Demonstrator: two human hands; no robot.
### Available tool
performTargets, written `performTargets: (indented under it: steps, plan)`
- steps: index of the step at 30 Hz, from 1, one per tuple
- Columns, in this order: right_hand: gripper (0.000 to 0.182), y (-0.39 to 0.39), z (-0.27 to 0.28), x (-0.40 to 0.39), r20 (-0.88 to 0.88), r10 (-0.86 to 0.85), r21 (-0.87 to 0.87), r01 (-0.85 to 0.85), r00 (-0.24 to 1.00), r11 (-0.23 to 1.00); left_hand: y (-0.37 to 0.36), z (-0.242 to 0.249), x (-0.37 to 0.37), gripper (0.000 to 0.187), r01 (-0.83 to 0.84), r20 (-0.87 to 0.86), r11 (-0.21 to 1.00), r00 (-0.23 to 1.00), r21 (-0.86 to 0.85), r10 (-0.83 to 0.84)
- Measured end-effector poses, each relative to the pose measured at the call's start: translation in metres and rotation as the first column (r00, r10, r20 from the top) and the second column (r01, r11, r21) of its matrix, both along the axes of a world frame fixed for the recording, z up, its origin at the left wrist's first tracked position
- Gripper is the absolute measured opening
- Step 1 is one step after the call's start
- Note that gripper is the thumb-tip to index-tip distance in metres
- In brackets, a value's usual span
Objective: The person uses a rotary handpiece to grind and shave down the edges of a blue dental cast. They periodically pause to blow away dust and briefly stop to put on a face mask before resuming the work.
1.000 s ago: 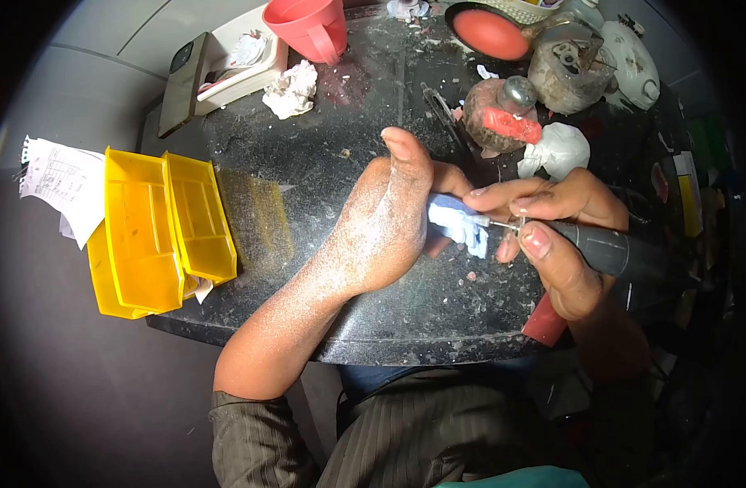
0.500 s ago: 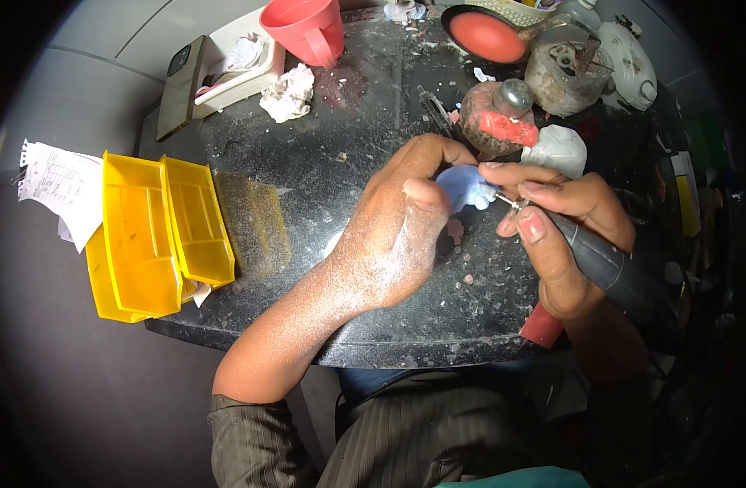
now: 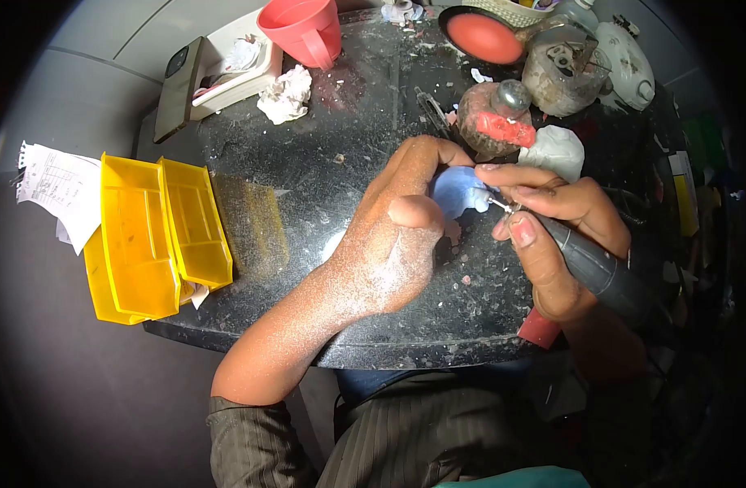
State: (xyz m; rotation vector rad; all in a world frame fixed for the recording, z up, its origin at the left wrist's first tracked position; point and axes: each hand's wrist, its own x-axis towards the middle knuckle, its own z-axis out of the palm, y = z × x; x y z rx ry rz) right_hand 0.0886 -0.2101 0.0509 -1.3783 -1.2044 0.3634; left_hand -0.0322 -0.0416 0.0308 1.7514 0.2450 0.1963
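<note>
A dusty black stone worktop (image 3: pixel 373 146) fills the view, and near its middle the left hand (image 3: pixel 397 236), powdered white, has its fingers curled tight around a small pale blue plaster piece (image 3: pixel 458 191), which sits just at 3 o'clock of the thumb and clear of the surface. The right hand (image 3: pixel 552 236) is clamped pen-style on a dark grey rotary handpiece (image 3: pixel 601 272), whose long axis runs from 4 o'clock at the wrist up to 10 o'clock, its thin metal bit (image 3: pixel 497 204) pointing at and touching the blue piece's right edge. The left hand's knuckles hide most of the piece. At 12 o'clock of the hands stands a brown lump carrying a red wax block (image 3: pixel 503 128), with a white crumpled wad (image 3: pixel 558 150) just beside it. Farther off at 12 o'clock lies a round red-filled dish (image 3: pixel 483 37); at 11 o'clock are a pink plastic cup (image 3: pixel 301 28) and crumpled white tissue (image 3: pixel 285 91). Well apart at 9 o'clock, two yellow plastic bins (image 3: pixel 157 236) overhang the worktop's edge.
</note>
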Motion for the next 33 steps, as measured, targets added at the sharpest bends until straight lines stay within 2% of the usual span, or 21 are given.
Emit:
performTargets:
  steps: [2,4,5,6,7,8,9,11,12,19,21,23,25,29,31,33]
  plan:
    - [0.015,-0.001,0.001,-0.001,0.006,0.003,-0.022,-0.003,1.000,1.000,0.000,-0.001,0.001,0.117,-0.002,-0.005,1.000,1.000,0.019,0.002]
    - [0.015,0.000,-0.001,-0.002,0.012,0.005,-0.043,-0.004,1.000,0.999,0.000,-0.004,0.002,0.104,-0.033,0.093,0.999,0.995,0.014,0.032]
    - [0.016,0.003,-0.005,-0.005,-0.095,-0.039,0.060,0.045,0.995,0.997,0.000,-0.004,0.002,0.104,-0.033,0.094,0.999,0.995,0.014,0.031]
    - [0.019,0.004,-0.008,-0.006,-0.203,-0.071,0.156,0.104,0.977,0.982,0.001,-0.004,0.002,0.104,-0.046,0.124,0.995,0.992,0.092,0.034]
    - [0.019,0.004,-0.008,-0.004,-0.202,-0.070,0.156,0.103,0.977,0.982,0.001,-0.004,0.002,0.103,-0.062,0.153,0.984,0.988,0.168,0.036]
    - [0.019,0.004,-0.009,-0.002,-0.154,-0.056,0.154,0.080,0.987,0.985,0.001,0.001,0.000,0.099,-0.041,0.073,0.988,0.997,0.147,0.030]
    - [0.020,0.003,-0.010,0.000,-0.105,-0.042,0.151,0.058,0.994,0.987,0.002,0.001,0.000,0.099,-0.041,0.072,0.989,0.997,0.145,0.031]
    - [0.020,0.003,-0.007,0.002,-0.079,-0.036,0.139,0.047,0.996,0.989,0.004,-0.002,0.001,0.099,-0.055,0.182,0.916,0.983,0.398,-0.020]
    - [0.020,0.003,-0.007,0.003,-0.052,-0.029,0.129,0.036,0.998,0.991,0.004,-0.006,0.002,0.108,-0.089,0.201,0.896,0.980,0.436,0.000]
    - [0.018,0.005,-0.006,0.000,-0.056,-0.065,0.124,0.071,0.996,0.990,0.002,-0.003,0.001,0.108,-0.112,0.209,0.864,0.978,0.491,0.008]
    - [0.018,0.005,-0.004,0.002,0.057,-0.037,0.109,0.031,0.998,0.994,0.002,-0.004,0.000,0.108,-0.109,0.192,0.866,0.981,0.489,0.015]
    - [0.018,0.004,-0.006,0.003,0.054,-0.033,0.100,0.028,0.998,0.995,0.002,-0.004,0.000,0.108,-0.119,0.199,0.864,0.980,0.489,0.022]
    - [0.020,0.003,-0.008,0.001,-0.067,-0.049,0.127,0.057,0.997,0.990,0.001,-0.004,0.000,0.109,-0.130,0.205,0.863,0.978,0.488,0.031]
    - [0.021,0.005,-0.008,0.001,-0.035,-0.051,0.140,0.055,0.998,0.989,0.000,-0.005,0.000,0.108,-0.118,0.201,0.871,0.979,0.477,0.022]
    - [0.021,0.003,-0.006,0.004,0.040,-0.023,0.103,0.019,0.999,0.995,0.000,-0.005,0.000,0.108,-0.121,0.212,0.871,0.977,0.477,0.020]
    - [0.021,0.003,-0.008,0.001,-0.027,-0.036,0.114,0.039,0.999,0.993,0.000,-0.006,0.000,0.107,-0.111,0.202,0.879,0.979,0.464,0.017]
